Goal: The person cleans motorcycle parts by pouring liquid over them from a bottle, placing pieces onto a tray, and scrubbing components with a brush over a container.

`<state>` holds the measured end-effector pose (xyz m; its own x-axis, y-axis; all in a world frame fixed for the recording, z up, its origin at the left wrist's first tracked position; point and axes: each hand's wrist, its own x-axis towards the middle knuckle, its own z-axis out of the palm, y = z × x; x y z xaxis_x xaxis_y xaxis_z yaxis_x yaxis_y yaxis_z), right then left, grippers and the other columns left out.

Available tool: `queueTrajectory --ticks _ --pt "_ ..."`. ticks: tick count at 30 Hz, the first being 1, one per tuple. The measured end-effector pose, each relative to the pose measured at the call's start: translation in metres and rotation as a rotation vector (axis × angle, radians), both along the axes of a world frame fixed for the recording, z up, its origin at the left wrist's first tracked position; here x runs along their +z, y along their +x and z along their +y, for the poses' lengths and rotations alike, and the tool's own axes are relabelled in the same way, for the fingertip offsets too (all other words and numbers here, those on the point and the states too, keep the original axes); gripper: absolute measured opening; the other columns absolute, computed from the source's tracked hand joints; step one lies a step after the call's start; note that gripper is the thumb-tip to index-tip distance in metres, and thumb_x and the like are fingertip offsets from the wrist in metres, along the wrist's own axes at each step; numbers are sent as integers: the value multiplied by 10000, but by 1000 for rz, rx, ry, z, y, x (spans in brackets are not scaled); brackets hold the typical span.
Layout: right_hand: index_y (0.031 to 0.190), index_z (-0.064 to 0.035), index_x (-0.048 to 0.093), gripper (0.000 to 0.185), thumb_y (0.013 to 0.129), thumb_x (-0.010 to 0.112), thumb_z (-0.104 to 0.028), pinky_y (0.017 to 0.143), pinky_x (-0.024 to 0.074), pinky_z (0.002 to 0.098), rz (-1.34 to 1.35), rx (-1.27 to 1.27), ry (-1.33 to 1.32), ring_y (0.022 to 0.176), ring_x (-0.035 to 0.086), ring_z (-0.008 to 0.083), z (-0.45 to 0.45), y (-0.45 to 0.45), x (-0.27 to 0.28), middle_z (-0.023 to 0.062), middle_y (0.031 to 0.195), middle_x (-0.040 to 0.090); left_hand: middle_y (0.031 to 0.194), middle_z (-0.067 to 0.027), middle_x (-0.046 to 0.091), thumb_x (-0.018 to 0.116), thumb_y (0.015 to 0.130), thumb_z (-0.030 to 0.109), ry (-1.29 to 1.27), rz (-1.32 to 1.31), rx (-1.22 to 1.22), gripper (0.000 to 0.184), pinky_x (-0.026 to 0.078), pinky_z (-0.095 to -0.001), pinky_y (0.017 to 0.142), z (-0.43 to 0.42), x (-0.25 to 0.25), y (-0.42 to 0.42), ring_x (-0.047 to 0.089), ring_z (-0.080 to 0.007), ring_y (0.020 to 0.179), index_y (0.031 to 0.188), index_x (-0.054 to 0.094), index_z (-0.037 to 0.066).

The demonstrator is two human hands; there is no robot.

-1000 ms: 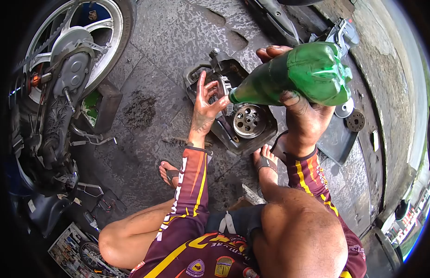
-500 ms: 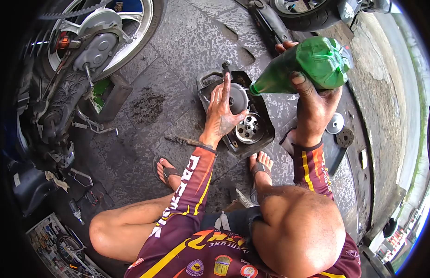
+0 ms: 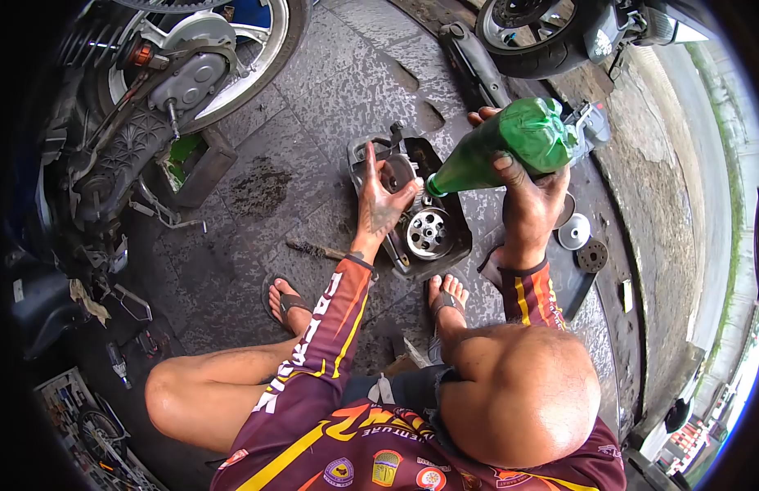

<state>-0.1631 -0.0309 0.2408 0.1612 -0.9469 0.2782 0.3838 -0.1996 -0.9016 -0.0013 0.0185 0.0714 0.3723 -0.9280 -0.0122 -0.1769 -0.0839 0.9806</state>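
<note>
My right hand (image 3: 531, 192) grips a green plastic bottle (image 3: 502, 147), tilted with its neck pointing down and left over a dark tray (image 3: 460, 245). Just left of the bottle mouth, my left hand (image 3: 381, 200) holds a round dark metal part (image 3: 398, 170) between thumb and fingers, with the index finger stretched out. Inside the tray lies a round metal drum with holes (image 3: 429, 233), below the bottle mouth. Other parts in the tray are partly hidden by my left hand.
A brush (image 3: 314, 248) lies left of the tray. At the upper left stands a motorcycle wheel (image 3: 294, 49) with its engine case (image 3: 187, 82). Right of my right hand are a silver disc (image 3: 574, 232) and a dark perforated disc (image 3: 592, 256). Another wheel (image 3: 531, 57) is at the top right.
The bottle has moved down and left in the view since half a second ago. The round part in my left hand has turned to a more tilted angle. The whole view has shifted.
</note>
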Motion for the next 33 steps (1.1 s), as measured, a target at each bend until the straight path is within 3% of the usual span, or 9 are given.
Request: queueTrajectory --ticks 2,6,9,11,14,17,23,27,33 --pt "1236 59 474 561 783 786 -52 925 529 393 2 2 -1 1057 657 295 -2 0 -4 206 1145 658 1184 -127 571 803 793 249 174 580 70 1109 512 -410 835 -1 -17 5 627 -204 926 1543 9 58" --pt "1219 68 516 529 794 769 -117 931 519 412 46 -26 -16 1059 655 317 -2 3 -10 215 1138 659 1162 -165 531 686 850 516 420 902 122 766 524 -576 835 1 -12 9 560 -367 1067 1410 347 119" --pt "1227 76 526 543 804 755 -176 937 513 447 89 -45 -7 1064 650 365 -2 6 -16 237 1145 650 1238 -208 489 719 819 528 429 1109 65 858 529 -585 818 1 -19 11 564 -386 1023 1441 309 102" --pt "1216 53 499 508 791 766 -29 940 511 375 -14 -7 18 1047 655 258 -3 8 -21 172 1132 668 1198 -246 473 691 811 587 475 1158 133 782 522 -610 842 -1 -31 9 550 -424 1066 1357 421 97" --pt "1222 53 491 509 794 757 -21 936 515 380 -20 -7 35 1047 656 267 -2 11 -21 178 1131 666 1243 -273 461 605 813 677 475 1423 135 837 517 -584 908 -1 -28 10 533 -448 1133 1352 434 60" --pt "1241 59 485 497 832 727 -86 937 513 421 26 -28 15 1058 649 322 -3 10 -24 211 1152 648 1336 -237 441 527 860 671 317 1535 40 910 486 -572 979 4 -15 11 461 -418 1248 1418 300 -10" --pt "1229 56 494 398 936 640 -171 936 508 459 -66 -196 56 1059 641 367 -24 2 -58 218 1143 636 1299 -233 553 424 894 679 188 1510 -74 792 522 -536 931 6 -13 12 589 -428 1128 1355 478 37" --pt "1140 24 540 354 923 679 -219 854 547 417 -345 -381 304 913 676 279 -39 -5 -98 152 1031 650 1346 -253 510 420 898 680 125 1606 -212 826 522 -544 927 8 -14 12 545 -437 1193 1403 434 28" --pt "1089 1 591 453 892 706 -390 731 496 301 -157 -690 597 767 606 141 -67 -33 -197 68 910 636 1368 -253 486 471 876 676 169 1434 -192 824 513 -558 935 12 -20 11 544 -437 1196 1427 411 65"
